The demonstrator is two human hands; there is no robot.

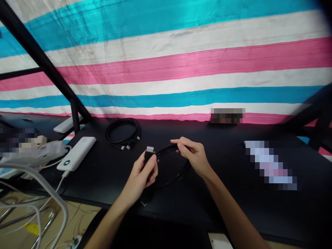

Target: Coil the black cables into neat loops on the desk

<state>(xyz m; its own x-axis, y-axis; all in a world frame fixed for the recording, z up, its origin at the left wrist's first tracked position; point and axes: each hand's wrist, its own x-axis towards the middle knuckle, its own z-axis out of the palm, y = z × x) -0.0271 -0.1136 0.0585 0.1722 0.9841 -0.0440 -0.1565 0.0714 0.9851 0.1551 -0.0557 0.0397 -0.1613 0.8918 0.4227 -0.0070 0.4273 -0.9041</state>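
Observation:
A looped black cable [168,148] is held between my two hands over the black table [218,204]. My left hand [145,171] is closed around one end of it, where a plug [149,149] with a pale tip sticks up past the thumb. To the right, my right hand [193,154] pinches the upper strands of the loop between thumb and fingers. The lower part of the loop hangs or lies just below, near the tabletop. Beyond my left hand lies a second black cable [116,142], coiled, with several pale-tipped plugs at its near side.
A white power bank [80,150] with a cord plugged in lies left. Farther left are a white power strip [33,157] and tangled cords [55,190]. A blurred flat item [269,166] lies right, a blurred box [225,116] at the back. Striped sheeting [181,62] hangs behind.

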